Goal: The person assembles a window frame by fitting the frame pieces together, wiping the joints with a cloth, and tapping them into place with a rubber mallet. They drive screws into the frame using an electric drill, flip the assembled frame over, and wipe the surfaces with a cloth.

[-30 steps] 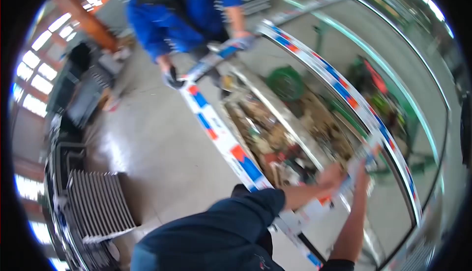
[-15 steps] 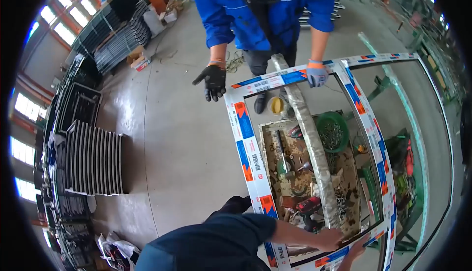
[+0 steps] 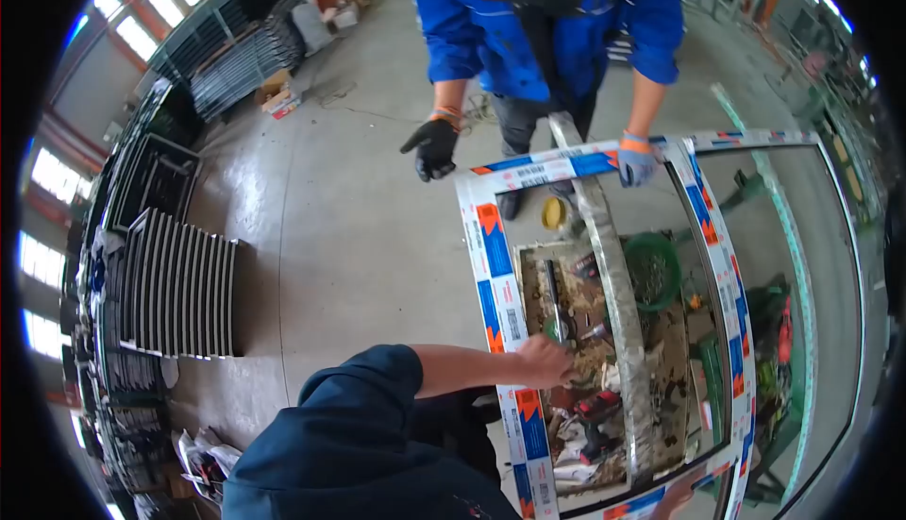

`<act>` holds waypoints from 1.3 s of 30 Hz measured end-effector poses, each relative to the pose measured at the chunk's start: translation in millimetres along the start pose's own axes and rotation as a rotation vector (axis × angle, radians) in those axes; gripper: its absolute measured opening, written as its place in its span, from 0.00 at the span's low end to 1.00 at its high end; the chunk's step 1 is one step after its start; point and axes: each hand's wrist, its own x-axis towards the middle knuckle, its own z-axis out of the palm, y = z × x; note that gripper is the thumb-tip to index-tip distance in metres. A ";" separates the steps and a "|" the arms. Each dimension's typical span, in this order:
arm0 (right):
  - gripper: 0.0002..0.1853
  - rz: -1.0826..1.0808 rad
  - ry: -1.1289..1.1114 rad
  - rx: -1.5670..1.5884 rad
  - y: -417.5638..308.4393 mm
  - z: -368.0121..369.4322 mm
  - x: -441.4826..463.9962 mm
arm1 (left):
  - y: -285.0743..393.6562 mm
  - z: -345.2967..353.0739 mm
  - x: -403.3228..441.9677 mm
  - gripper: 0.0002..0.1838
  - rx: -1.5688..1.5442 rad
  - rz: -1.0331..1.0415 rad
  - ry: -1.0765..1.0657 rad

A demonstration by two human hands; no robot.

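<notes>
A large window frame (image 3: 507, 317), wrapped in white, blue and orange printed film, lies flat in front of me. My left hand (image 3: 545, 361) is over its left side, above a tool tray (image 3: 672, 407); the fingers are loosely bent with nothing visible in them. Near the hand lie a hammer-like tool (image 3: 552, 284) and a red and black power drill (image 3: 596, 409). At the near bar my right hand (image 3: 674, 498) is closed on the frame, partly hidden. Opposite, a person in blue (image 3: 528, 43) rests a gloved hand (image 3: 638, 163) on the far bar; their other, black-gloved hand (image 3: 434, 150) is raised beside the corner.
A film-wrapped beam (image 3: 613, 303) runs under the frame. A green bowl (image 3: 651, 273) of small metal parts stands in the tray. Another support bar (image 3: 788, 237) is at the right. Stacked frames (image 3: 184, 284) stand on the floor at left, with a cardboard box (image 3: 276, 95) farther back.
My left hand has left the near bar and moved left and away from me, over the tray. The view has shifted slightly. The other person's black-gloved hand has turned.
</notes>
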 end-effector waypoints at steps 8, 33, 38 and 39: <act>0.47 0.531 -0.016 -0.192 -152.3 -38.9 -48.8 | 3.7 -1.5 17.3 0.16 0.087 -0.064 -0.291; 0.44 0.728 -0.065 -0.268 -160.4 -43.3 -47.8 | 124.3 153.6 298.5 0.12 0.674 0.750 -0.296; 0.53 0.656 0.008 -0.300 -159.8 -43.8 -49.8 | 160.4 79.3 295.1 0.09 0.231 0.811 -0.271; 0.53 0.664 0.007 -0.310 -165.2 -44.1 -50.9 | 156.5 58.6 283.6 0.09 -0.009 0.734 -0.140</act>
